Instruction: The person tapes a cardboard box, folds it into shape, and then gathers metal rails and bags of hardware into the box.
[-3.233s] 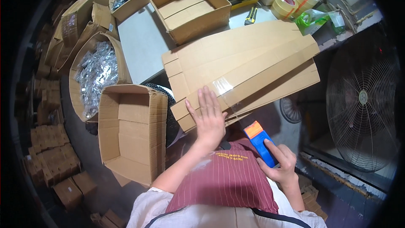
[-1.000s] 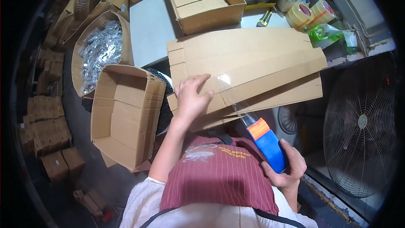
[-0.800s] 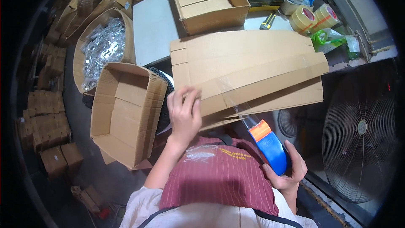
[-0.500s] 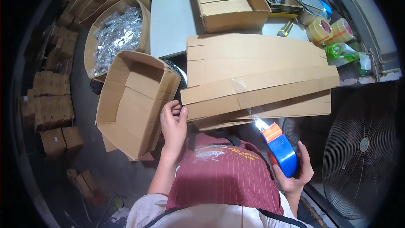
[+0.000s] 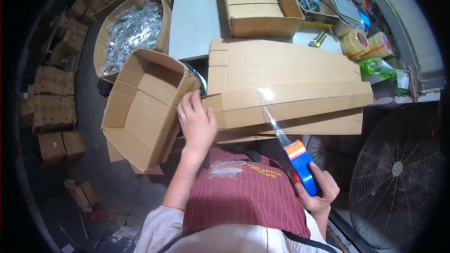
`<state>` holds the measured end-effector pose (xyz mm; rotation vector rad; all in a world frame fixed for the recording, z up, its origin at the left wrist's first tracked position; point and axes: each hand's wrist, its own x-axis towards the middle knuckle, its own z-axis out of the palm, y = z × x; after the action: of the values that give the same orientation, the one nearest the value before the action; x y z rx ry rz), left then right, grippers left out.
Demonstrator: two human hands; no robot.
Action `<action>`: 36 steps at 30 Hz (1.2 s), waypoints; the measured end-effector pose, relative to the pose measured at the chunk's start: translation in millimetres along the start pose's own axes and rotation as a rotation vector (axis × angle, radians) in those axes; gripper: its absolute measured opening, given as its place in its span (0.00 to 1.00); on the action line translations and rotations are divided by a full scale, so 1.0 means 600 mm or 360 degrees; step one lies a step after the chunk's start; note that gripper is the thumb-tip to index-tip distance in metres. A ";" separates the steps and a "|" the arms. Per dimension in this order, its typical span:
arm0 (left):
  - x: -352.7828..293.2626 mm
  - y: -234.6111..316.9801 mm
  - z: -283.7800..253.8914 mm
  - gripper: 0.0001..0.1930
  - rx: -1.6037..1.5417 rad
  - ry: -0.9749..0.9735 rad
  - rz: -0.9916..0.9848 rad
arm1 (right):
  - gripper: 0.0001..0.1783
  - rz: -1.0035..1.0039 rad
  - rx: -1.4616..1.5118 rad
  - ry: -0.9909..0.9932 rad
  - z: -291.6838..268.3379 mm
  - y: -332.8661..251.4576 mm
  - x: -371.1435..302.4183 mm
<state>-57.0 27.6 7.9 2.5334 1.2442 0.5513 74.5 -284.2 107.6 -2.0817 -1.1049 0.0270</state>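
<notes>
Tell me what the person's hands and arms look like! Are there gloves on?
No gloves: the left hand and right hand are both bare, with no rings or watch that I can see. The loose, whitish sleeves leave the forearms uncovered. Down the front is a maroon apron with thin pale stripes.

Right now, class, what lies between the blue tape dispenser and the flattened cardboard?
In the head view, a strip of clear tape stretches from the dispenser to the cardboard.
</notes>
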 end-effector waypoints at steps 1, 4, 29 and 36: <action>0.000 0.011 0.004 0.28 -0.0006 -0.0003 0.0005 | 0.31 0.0004 -0.0007 0.0004 0.001 0.000 -0.002; -0.007 0.043 0.028 0.35 0.0050 -0.0213 0.0618 | 0.31 0.0025 0.0029 -0.0040 0.006 0.004 -0.009; -0.032 0.095 0.084 0.49 0.0350 -0.0444 0.0989 | 0.32 0.0538 0.0247 -0.0050 0.070 -0.051 -0.050; -0.033 0.097 0.086 0.54 0.0276 -0.0437 0.0971 | 0.30 0.0470 -0.0066 -0.0033 0.129 -0.013 -0.063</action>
<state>-4.2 -26.6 -19.3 3.0019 0.4282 0.1959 18.2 -261.2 46.1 -2.2698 -0.8074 0.1713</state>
